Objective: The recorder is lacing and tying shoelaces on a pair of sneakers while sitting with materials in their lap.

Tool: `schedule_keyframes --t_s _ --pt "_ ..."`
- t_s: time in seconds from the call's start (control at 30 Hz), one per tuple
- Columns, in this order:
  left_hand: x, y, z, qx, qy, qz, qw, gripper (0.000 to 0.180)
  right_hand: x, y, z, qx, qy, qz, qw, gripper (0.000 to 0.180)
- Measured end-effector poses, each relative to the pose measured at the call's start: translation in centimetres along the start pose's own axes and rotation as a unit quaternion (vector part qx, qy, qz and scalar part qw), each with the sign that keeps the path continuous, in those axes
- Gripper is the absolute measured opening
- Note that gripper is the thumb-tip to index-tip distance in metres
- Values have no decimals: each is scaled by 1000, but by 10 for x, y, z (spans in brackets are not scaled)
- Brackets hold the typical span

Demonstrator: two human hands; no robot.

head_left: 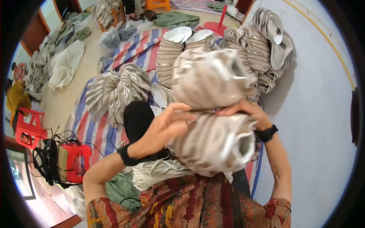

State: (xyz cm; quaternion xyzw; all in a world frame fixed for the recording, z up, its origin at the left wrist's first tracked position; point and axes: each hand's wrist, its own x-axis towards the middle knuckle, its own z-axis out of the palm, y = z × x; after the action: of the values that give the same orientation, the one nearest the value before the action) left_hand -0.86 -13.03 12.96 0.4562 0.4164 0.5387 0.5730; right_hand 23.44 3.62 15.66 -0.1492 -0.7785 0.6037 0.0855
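I hold a thick, blurred bundle of beige and white shoe uppers (211, 114) up close to the camera. My left hand (167, 125), with a black wristband, grips the middle of the bundle from the left. My right hand (247, 110), with a black watch, clasps the same waist of the bundle from the right. The bundle bulges above and below my fingers. White straps (159, 171) lie in my lap below it.
Stacks of the same uppers (118, 91) lie on a striped tarp (95, 129), more are piled against the white wall (266, 41). Red plastic stools (76, 159) stand at the left with black cables. A person in yellow (15, 98) sits far left.
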Motion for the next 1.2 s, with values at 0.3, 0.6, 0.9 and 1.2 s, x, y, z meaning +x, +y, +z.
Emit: schedule_keyframes --t_s 0.3,0.6,0.9,1.2 --pt "76 -142 -64 185 78 -162 966 70 -77 55 -51 416 338 194 821 34" --pt "142 -172 -59 -33 -227 -300 926 82 -119 75 -57 378 432 254 779 31" --pt "137 -158 -42 -2 -181 -235 955 72 -116 57 -52 282 454 251 807 29" --pt "71 -77 -57 -9 -6 -72 997 63 -44 -12 -52 84 347 145 923 46"
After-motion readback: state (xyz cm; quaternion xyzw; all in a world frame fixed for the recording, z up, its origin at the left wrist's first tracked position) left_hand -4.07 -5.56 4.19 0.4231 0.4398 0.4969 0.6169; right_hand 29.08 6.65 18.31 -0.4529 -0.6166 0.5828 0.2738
